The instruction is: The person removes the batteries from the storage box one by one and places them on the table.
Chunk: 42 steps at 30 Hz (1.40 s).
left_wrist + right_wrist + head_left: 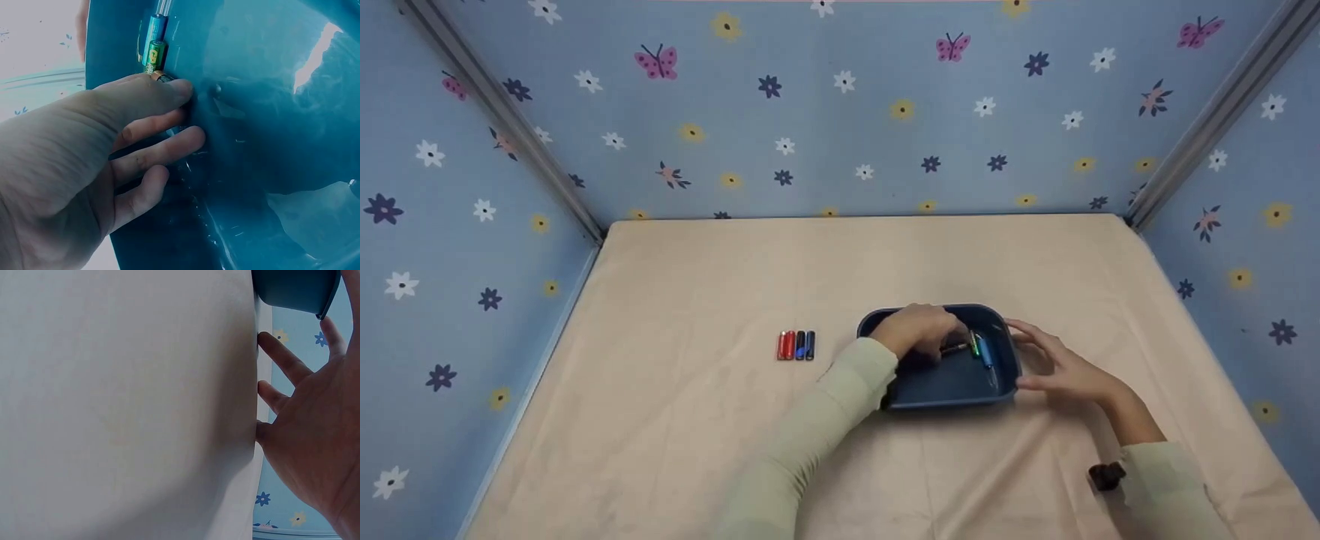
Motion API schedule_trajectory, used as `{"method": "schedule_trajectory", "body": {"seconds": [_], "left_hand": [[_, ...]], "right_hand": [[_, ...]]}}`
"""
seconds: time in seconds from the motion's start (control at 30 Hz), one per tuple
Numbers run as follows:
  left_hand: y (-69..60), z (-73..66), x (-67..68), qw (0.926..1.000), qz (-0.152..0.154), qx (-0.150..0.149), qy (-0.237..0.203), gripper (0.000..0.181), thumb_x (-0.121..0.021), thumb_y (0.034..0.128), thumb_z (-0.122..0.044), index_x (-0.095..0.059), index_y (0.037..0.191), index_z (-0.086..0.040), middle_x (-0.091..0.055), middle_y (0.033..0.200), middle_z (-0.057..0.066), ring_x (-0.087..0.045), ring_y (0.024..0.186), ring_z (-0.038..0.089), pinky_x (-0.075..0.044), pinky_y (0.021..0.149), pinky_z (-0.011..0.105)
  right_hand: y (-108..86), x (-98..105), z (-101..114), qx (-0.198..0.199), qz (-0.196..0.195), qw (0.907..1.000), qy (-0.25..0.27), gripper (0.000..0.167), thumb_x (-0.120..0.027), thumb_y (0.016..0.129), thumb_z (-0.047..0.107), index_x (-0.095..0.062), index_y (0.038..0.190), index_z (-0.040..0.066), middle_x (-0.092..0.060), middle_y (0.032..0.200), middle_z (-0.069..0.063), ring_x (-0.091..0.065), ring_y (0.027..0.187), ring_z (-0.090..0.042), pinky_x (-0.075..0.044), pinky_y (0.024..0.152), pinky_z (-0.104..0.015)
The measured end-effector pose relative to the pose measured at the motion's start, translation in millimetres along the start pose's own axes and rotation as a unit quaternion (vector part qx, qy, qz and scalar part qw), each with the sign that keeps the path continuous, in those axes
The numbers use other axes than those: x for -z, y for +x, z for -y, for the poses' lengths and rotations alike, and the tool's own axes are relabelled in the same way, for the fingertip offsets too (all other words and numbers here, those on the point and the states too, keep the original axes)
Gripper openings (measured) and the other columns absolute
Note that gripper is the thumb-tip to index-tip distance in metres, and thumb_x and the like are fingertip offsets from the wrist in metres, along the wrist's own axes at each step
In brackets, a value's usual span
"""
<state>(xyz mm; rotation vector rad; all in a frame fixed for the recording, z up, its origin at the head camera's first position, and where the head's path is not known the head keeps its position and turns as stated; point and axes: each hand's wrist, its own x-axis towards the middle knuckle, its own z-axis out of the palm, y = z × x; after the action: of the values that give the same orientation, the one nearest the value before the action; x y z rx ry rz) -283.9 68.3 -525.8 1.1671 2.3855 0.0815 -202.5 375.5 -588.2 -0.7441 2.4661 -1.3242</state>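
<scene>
My left hand [922, 330] reaches into a dark blue plastic bin [949, 405]. In the left wrist view, the left hand [112, 146] has its thumb and curled fingers at a copper-ended battery [161, 75], mostly hidden behind the thumb; it appears pinched. Beside it, a green battery [155, 55] and a blue battery [155, 29] lie along the bin wall. My right hand [1065, 367] is at the bin's right side, fingers spread and its tips at the outer wall. In the right wrist view, the right hand [315, 416] holds nothing between its fingers.
Left of the bin, red batteries [786, 346] and blue-and-black batteries [805, 346] stand side by side in a row on the beige cloth [697, 420]. A small black object [1107, 476] is at the right wrist. Flower-patterned walls [840, 112] enclose the table.
</scene>
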Motion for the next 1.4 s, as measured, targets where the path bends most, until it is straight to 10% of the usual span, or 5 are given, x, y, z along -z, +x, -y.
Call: {"method": "schedule_trajectory", "body": {"seconds": [0.33,0.63,0.9,1.4], "left_hand": [[-4.1,5.1,-1.6,0.9997,-0.003,-0.004,-0.025,0.053,-0.079,0.101,0.001,-0.073,0.146,-0.027,-0.08,0.12,0.005,-0.067,0.095,0.016,-0.057,0.089,0.035],[-2.9,8.4,-3.0,0.9994,0.002,0.001,-0.034,0.046,-0.083,0.1002,-0.006,-0.073,0.14,-0.026,-0.082,0.122,0.003,-0.076,0.108,0.021,-0.061,0.104,0.041],[-2.8,11.2,-3.2,0.9952,0.012,-0.006,-0.097,0.047,-0.084,0.1,-0.01,-0.071,0.145,-0.016,-0.085,0.12,0.006,-0.079,0.107,0.02,-0.062,0.1,0.038],[-1.7,20.6,-6.3,0.9693,-0.009,-0.048,-0.241,0.047,-0.083,0.0985,-0.006,-0.071,0.144,-0.005,-0.085,0.119,0.017,-0.075,0.09,0.01,-0.052,0.08,0.017]], "right_hand": [[1.2,-1,1,-0.025,-0.002,0.9997,0.0,0.094,-0.083,0.097,0.011,-0.036,0.177,0.024,-0.042,0.18,-0.017,-0.043,0.147,0.015,-0.016,0.125,-0.088],[-0.2,-1,4,-0.046,-0.007,0.9989,-0.008,0.094,-0.084,0.097,0.017,-0.036,0.177,0.029,-0.046,0.177,-0.017,-0.043,0.16,-0.034,-0.015,0.125,-0.089],[1.0,-2,0,-0.028,-0.005,0.9996,0.007,0.094,-0.084,0.096,0.013,-0.037,0.177,0.025,-0.047,0.177,-0.018,-0.042,0.147,0.017,-0.012,0.125,-0.09],[2.3,-1,2,-0.022,-0.001,0.9997,0.006,0.094,-0.083,0.096,0.012,-0.036,0.177,0.025,-0.046,0.178,-0.019,-0.041,0.147,0.018,-0.013,0.125,-0.09]]}}
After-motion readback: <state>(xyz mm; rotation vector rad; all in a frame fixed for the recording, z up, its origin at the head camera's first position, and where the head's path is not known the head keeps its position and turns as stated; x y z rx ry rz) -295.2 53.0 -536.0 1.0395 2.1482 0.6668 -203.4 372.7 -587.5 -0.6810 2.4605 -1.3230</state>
